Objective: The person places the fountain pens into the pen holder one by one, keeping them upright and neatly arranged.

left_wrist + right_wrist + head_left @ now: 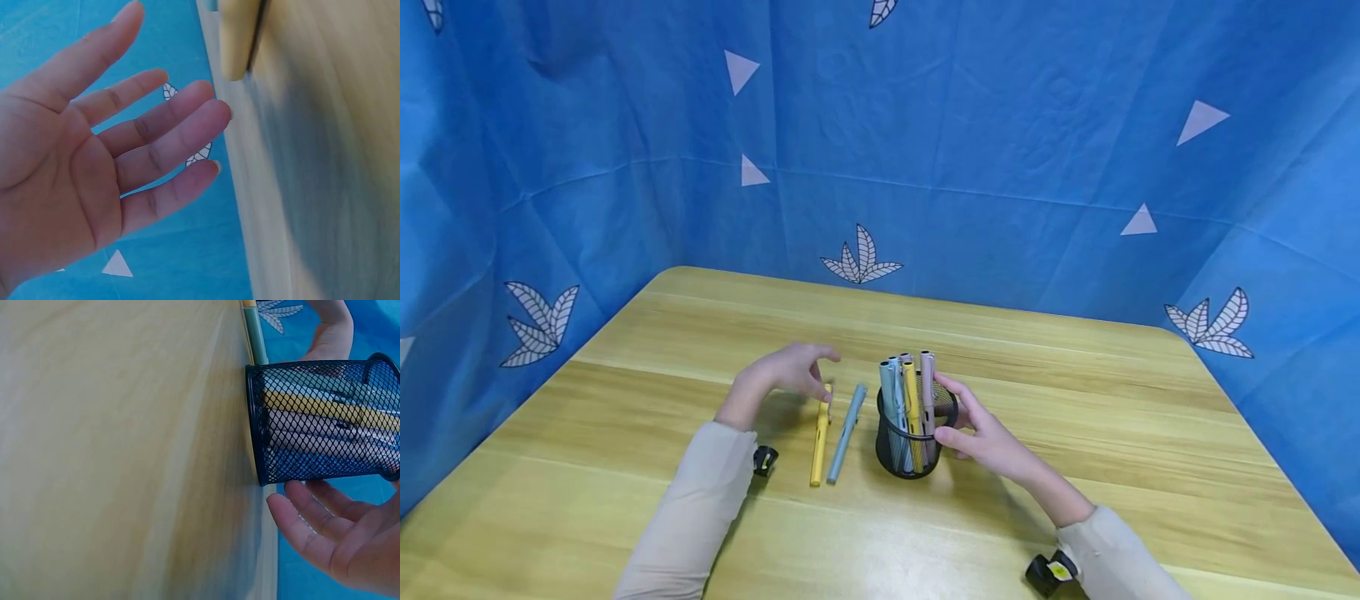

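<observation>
A black mesh pen holder (910, 450) stands on the wooden table (1097, 408), with several pens upright in it. My right hand (961, 414) cups its right side with relaxed fingers, close to the rim and wall. In the right wrist view those fingers (312, 519) lie just beside the holder (325, 419), without a clear grip. A yellow pen (820, 440) and a light blue pen (847, 432) lie side by side left of the holder. My left hand (808, 371) hovers open over the yellow pen's far end; its palm (125, 162) holds nothing, the yellow pen (237, 37) near its fingertips.
Blue cloth walls (1000, 167) with leaf and triangle prints close in the table at the back and both sides. A small black wrist device (764, 460) sits by my left sleeve, another (1049, 573) by my right.
</observation>
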The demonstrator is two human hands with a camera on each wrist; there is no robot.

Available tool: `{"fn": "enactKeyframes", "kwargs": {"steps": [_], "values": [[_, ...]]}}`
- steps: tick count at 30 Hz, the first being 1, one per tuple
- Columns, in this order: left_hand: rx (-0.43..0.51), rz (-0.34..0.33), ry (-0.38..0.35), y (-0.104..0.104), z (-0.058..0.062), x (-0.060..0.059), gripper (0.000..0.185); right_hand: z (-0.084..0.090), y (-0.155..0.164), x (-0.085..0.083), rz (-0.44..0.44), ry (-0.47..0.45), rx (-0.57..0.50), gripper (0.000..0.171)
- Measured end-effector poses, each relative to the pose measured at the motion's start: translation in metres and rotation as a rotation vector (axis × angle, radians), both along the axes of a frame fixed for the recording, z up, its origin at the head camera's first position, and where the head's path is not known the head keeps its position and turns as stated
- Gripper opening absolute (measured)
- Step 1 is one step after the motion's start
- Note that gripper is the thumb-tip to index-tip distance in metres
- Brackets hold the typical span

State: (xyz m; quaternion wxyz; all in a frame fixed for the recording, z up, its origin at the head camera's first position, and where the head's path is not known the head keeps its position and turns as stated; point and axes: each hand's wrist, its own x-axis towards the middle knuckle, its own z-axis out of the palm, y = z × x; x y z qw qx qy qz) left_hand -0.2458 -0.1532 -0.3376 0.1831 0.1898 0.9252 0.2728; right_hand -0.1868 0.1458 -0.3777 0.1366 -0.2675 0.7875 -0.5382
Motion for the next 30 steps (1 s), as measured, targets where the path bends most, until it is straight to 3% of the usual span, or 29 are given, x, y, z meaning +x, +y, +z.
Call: {"fn": "enactKeyframes", "kwargs": {"steps": [6,15,30], "values": [[-0.037,0.013,-0.033,-0.001,-0.001,-0.001,0.072,0.001,-0.001,0.001,-0.002,0.002,-0.002,0.067],[-0.101,-0.009,-0.003,-0.005,-0.003,-0.001,0.080,0.002,-0.002,0.003,0.000,0.003,-0.006,0.068],[-0.089,0.005,-0.065,-0.010,-0.013,0.005,0.094,0.003,-0.003,0.004,-0.005,0.014,0.006,0.068]]}}
